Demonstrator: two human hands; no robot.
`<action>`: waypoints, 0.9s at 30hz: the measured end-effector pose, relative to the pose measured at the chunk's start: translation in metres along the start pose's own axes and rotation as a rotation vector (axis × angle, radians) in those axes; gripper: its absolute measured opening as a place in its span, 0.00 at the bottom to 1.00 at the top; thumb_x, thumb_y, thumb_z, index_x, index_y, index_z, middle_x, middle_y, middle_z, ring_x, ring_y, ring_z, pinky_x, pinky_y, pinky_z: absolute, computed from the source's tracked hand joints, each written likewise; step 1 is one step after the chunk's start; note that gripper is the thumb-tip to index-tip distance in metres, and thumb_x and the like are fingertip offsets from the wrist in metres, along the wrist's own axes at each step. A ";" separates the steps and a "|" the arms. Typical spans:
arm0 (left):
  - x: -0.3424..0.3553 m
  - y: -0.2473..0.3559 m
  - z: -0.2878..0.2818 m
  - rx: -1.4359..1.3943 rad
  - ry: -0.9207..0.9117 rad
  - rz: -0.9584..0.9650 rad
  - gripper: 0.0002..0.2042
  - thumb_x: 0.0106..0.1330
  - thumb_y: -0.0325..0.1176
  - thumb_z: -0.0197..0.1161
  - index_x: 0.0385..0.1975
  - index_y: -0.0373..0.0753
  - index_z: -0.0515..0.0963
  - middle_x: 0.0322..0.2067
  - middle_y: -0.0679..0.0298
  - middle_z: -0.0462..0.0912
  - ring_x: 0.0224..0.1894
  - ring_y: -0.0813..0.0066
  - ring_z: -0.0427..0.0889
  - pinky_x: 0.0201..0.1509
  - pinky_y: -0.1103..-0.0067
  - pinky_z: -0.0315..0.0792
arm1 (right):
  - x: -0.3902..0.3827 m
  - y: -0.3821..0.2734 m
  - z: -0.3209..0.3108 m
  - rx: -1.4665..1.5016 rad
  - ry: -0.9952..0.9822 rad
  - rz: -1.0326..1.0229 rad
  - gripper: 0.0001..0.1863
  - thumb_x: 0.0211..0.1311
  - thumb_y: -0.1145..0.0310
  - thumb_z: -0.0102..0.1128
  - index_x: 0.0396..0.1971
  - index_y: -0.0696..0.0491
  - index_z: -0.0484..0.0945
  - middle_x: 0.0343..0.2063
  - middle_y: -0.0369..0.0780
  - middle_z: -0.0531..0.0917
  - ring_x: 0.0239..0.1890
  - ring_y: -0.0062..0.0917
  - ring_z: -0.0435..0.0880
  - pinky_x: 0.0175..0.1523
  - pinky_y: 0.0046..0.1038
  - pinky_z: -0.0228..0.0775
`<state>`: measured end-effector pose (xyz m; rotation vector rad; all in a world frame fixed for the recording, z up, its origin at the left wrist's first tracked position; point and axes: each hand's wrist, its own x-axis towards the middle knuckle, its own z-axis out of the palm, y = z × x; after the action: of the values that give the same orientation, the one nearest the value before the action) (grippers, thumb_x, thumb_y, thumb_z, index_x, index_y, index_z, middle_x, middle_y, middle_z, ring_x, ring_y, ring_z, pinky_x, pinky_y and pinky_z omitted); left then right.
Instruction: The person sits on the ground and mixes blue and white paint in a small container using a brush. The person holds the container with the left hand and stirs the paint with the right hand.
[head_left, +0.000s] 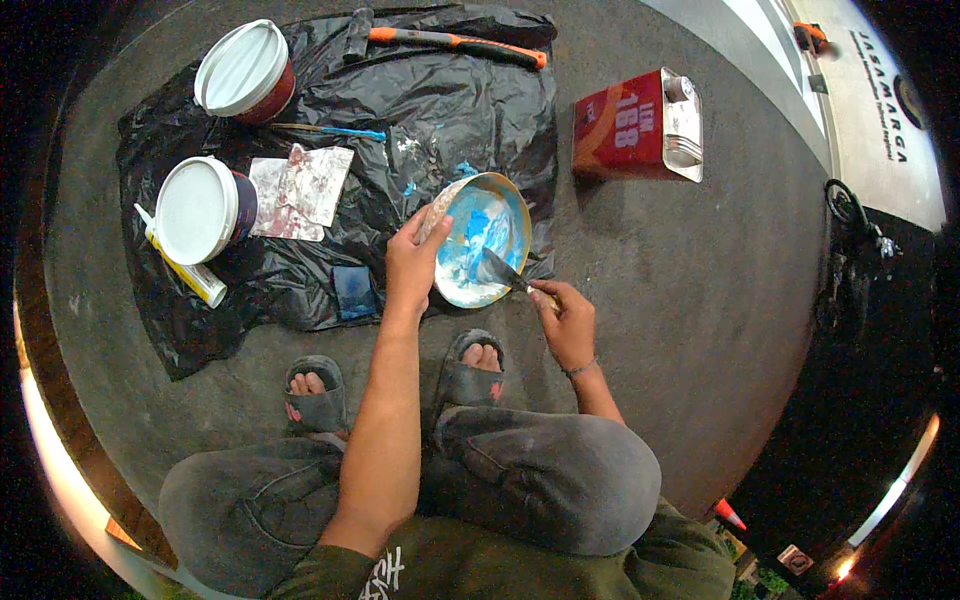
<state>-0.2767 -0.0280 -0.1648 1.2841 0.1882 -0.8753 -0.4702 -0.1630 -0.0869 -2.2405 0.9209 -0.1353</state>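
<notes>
My left hand [412, 262] grips the near-left rim of a round bowl [526, 222], thumb over its edge, and tilts it toward me. White paste and streaks of bright blue paint [478, 236] coat the inside. In my right hand [566, 322] is the handle of a putty knife [498, 272], its fingers wrapped round it. The metal blade reaches over the bowl's right rim into the blue and white mix; the blade's tip is partly hidden in the paste.
Black plastic sheeting [320, 100] carries two lidded pails [240, 70], a hammer [455, 42], a blue-tipped brush [345, 131], stained white sheets [322, 190], a yellow tube [195, 277] and a blue square pad [354, 292]. A red metal can [620, 125] stands right of it on grey floor.
</notes>
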 end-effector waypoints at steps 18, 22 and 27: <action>-0.003 0.010 0.004 0.152 -0.019 0.025 0.26 0.67 0.38 0.70 0.62 0.32 0.76 0.53 0.57 0.84 0.52 0.74 0.83 0.58 0.77 0.74 | 0.068 0.031 -0.016 -0.272 0.014 -0.358 0.14 0.62 0.72 0.66 0.47 0.50 0.82 0.43 0.41 0.84 0.42 0.39 0.86 0.46 0.35 0.80; -0.004 0.010 0.002 0.183 -0.029 0.018 0.27 0.68 0.38 0.70 0.64 0.32 0.74 0.55 0.56 0.83 0.54 0.73 0.82 0.60 0.77 0.73 | 0.058 0.032 -0.013 -0.231 0.042 -0.329 0.17 0.60 0.73 0.66 0.50 0.49 0.81 0.45 0.40 0.84 0.44 0.38 0.86 0.48 0.34 0.79; 0.003 0.001 0.001 0.136 0.002 0.079 0.25 0.65 0.39 0.71 0.59 0.34 0.79 0.48 0.56 0.88 0.48 0.74 0.85 0.55 0.77 0.75 | 0.070 0.018 -0.005 -0.308 0.055 -0.504 0.16 0.59 0.76 0.68 0.49 0.51 0.81 0.45 0.41 0.84 0.41 0.39 0.86 0.44 0.35 0.79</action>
<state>-0.2738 -0.0304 -0.1655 1.4094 0.0799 -0.8305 -0.4298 -0.2202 -0.1059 -2.7323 0.4023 -0.3006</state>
